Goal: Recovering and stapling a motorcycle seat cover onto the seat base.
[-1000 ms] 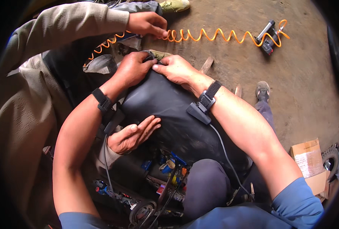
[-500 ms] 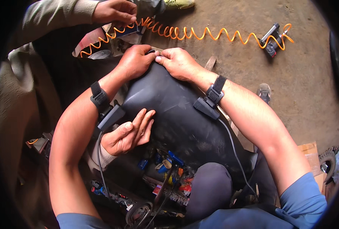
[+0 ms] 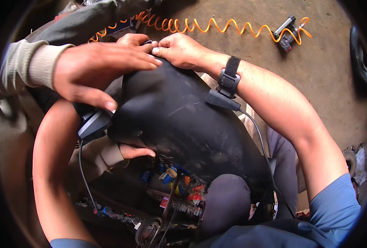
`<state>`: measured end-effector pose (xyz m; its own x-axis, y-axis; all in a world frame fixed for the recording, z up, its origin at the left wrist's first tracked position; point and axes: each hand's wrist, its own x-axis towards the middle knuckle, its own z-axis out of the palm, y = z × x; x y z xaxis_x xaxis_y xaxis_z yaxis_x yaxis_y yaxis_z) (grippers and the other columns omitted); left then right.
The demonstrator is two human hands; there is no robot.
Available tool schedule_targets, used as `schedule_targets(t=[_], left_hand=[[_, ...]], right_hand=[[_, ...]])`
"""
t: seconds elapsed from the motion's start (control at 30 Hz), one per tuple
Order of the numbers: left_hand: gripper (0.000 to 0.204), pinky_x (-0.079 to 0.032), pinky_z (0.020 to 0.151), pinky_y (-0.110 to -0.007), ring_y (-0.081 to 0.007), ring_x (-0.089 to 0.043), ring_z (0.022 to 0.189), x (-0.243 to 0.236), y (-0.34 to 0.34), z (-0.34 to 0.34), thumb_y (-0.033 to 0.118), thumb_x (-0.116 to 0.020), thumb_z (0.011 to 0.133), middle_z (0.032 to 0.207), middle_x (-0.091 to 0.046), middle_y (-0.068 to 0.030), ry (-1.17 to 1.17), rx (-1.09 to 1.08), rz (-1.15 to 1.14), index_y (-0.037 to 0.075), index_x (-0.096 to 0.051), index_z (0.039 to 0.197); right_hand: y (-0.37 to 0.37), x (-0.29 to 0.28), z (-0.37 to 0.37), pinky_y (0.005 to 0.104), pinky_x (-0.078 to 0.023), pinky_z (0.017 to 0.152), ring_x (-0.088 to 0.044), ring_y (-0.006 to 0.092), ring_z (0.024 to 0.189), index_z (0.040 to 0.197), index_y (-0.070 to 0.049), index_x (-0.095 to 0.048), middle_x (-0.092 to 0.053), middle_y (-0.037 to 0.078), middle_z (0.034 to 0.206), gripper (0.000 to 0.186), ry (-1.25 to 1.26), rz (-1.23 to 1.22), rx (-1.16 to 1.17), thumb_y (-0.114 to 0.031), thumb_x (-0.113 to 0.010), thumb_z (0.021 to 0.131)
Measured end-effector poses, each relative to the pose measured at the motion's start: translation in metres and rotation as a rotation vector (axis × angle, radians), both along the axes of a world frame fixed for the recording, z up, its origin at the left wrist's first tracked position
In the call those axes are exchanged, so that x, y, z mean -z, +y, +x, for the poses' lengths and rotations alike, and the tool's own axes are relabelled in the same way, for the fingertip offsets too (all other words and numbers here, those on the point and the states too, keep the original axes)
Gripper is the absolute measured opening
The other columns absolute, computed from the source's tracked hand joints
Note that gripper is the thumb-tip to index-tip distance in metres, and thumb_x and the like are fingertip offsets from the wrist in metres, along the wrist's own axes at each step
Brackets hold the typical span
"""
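Note:
A large black seat with a smooth, vinyl-like cover (image 3: 179, 111) lies across the middle, narrowing toward its far end. At that far end my left hand (image 3: 133, 39) is closed on the cover's edge, mostly hidden behind a co-worker's hand. Right beside it, my right hand (image 3: 179, 50) pinches the same edge between thumb and fingers, close to my left fingertips. The co-worker's upper hand (image 3: 97, 68), blurred, stretches flat over the left side of the seat. Their other hand (image 3: 136, 152) is against the seat's lower left side.
An orange coiled air hose (image 3: 216, 27) runs along the far side to a pneumatic gun (image 3: 286, 33) on the floor. Small tools and packets (image 3: 171, 177) lie below the seat, beside my knee (image 3: 227, 198). Tyres (image 3: 361, 58) stand at the right.
The co-worker's upper hand has come down from the hose over my left hand and the seat. Their lower hand has dropped toward the underside. My hands keep hold of the edge.

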<state>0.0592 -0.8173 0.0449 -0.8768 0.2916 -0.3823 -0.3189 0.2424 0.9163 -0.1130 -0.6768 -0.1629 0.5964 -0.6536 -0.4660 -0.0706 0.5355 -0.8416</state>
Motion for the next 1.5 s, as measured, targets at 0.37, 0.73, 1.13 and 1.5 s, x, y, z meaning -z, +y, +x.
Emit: schedule_targets(t=[0.37, 0.73, 1.13, 1.5], left_hand=[[0.106, -0.041, 0.128, -0.053, -0.0501, -0.046, 0.156, 0.008, 0.058, 0.011, 0.046, -0.089, 0.093, 0.169, -0.042, -0.0378, -0.207, 0.020, -0.167, -0.013, -0.037, 0.164], [0.067, -0.053, 0.112, -0.050, -0.0441, -0.065, 0.136, 0.049, 0.098, 0.016, 0.038, -0.078, 0.103, 0.141, -0.066, -0.0320, -0.413, -0.554, -0.716, -0.008, -0.059, 0.148], [0.062, -0.059, 0.098, -0.046, -0.0396, -0.074, 0.112, 0.005, 0.119, -0.058, 0.033, -0.093, 0.089, 0.119, -0.074, -0.0205, -0.552, -0.723, -0.678, -0.003, -0.073, 0.135], [0.021, -0.055, 0.081, -0.024, -0.0026, -0.065, 0.090, 0.002, 0.121, -0.059, 0.017, -0.078, 0.107, 0.098, -0.077, 0.0036, -0.765, -1.177, -0.108, -0.003, -0.079, 0.113]], right_hand=[[0.023, -0.024, -0.050, 0.0297, -0.055, 0.084, -0.066, 0.0085, 0.096, 0.158, -0.002, -0.055, -0.074, 0.002, 0.107, 0.061, -0.406, 0.371, 0.034, -0.027, -0.077, 0.107], [0.024, -0.020, -0.036, 0.0247, -0.060, 0.080, -0.071, 0.0072, 0.092, 0.146, -0.006, -0.060, -0.075, 0.002, 0.105, 0.040, -0.494, 0.453, 0.183, -0.007, -0.070, 0.108], [0.020, -0.042, -0.061, 0.0271, -0.060, 0.079, -0.071, 0.0112, 0.088, 0.132, -0.006, -0.065, -0.074, 0.005, 0.103, 0.028, -0.538, 0.473, 0.404, -0.006, -0.074, 0.106], [0.016, -0.058, -0.075, 0.0275, -0.060, 0.095, -0.070, 0.0080, 0.106, 0.139, -0.005, -0.069, -0.074, 0.001, 0.116, 0.031, -0.556, 0.325, 0.228, -0.022, -0.070, 0.113]])
